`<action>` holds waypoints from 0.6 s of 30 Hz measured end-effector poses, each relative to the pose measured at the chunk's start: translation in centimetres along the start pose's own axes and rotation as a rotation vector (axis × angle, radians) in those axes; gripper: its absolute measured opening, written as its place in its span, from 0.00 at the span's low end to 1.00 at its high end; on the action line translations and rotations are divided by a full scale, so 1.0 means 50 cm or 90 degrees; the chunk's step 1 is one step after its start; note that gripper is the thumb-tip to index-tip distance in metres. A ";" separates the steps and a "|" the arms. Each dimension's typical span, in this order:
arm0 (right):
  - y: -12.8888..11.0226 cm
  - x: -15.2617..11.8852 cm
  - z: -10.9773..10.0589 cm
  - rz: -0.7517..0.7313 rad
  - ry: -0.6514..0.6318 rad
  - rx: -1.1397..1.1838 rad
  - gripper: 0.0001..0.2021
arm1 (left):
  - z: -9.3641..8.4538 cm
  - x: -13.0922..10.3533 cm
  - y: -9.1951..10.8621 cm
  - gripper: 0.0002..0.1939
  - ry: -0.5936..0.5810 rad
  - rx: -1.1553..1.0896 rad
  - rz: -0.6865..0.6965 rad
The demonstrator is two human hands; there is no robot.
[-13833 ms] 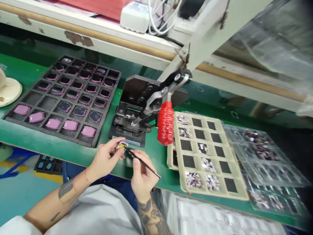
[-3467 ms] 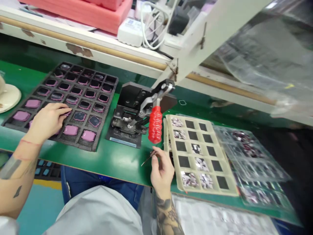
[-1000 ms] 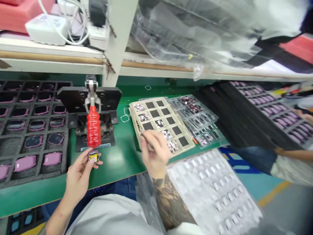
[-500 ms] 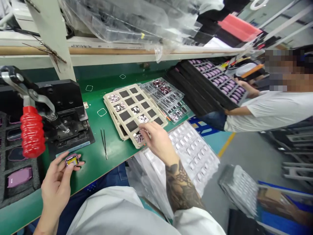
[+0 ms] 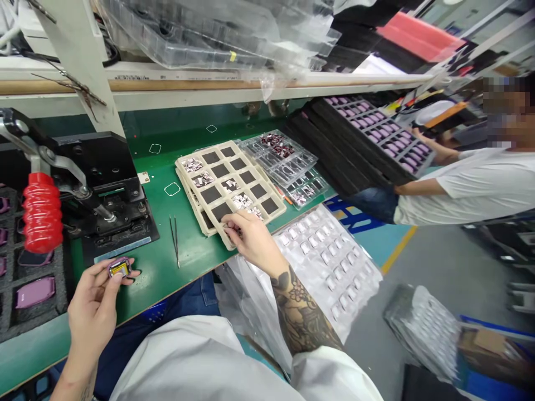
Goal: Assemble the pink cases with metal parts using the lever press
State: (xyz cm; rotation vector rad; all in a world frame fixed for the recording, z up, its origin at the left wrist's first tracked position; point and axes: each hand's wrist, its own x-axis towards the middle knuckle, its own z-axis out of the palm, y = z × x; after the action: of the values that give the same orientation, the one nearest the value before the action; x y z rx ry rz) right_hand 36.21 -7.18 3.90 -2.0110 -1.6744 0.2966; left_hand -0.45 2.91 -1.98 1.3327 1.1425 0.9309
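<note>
My left hand (image 5: 94, 303) holds a small purple-rimmed case (image 5: 119, 268) with a yellow part inside, over the green bench near its front edge. My right hand (image 5: 251, 236) is at the near corner of a beige compartment tray (image 5: 209, 197); its thumb and fingertips are pinched together in a near compartment, and anything between them is too small to make out. Small pinkish-white pieces (image 5: 242, 200) lie in several compartments, while others show dark bottoms. Black tweezers (image 5: 174, 242) lie on the bench between my hands.
A black press with a red handle (image 5: 42, 213) stands at the left, beside a foam tray (image 5: 58, 289) of purple cases. Clear trays (image 5: 292, 167) and stacked black trays (image 5: 330, 150) are behind right. A person (image 5: 480, 184) in white holds a tray at the right.
My right hand has moved slightly left and down, and its thumb and fingers have come closer together. My left hand still holds the case. The view has shifted a little.
</note>
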 end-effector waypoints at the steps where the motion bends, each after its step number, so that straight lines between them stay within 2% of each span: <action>1: 0.002 -0.003 -0.002 0.009 0.017 0.005 0.12 | -0.002 0.001 -0.004 0.20 0.000 -0.001 -0.001; 7: 0.014 -0.011 -0.012 0.056 0.155 0.046 0.11 | -0.006 0.003 -0.014 0.23 -0.003 0.030 -0.006; 14: 0.013 -0.009 -0.023 0.069 0.142 0.045 0.09 | -0.009 -0.007 -0.005 0.19 -0.034 0.043 0.023; 16: 0.005 -0.010 -0.026 0.049 0.176 0.027 0.10 | -0.012 -0.006 -0.008 0.16 -0.041 0.080 0.046; 18: -0.008 -0.011 -0.021 0.025 0.243 0.018 0.10 | -0.010 -0.006 -0.006 0.14 -0.057 0.118 0.068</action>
State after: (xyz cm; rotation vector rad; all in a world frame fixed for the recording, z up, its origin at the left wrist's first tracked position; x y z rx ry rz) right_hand 36.24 -7.92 4.91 -1.9345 -1.3854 -0.0514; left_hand -1.06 2.72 -2.19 1.5826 1.1182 0.8481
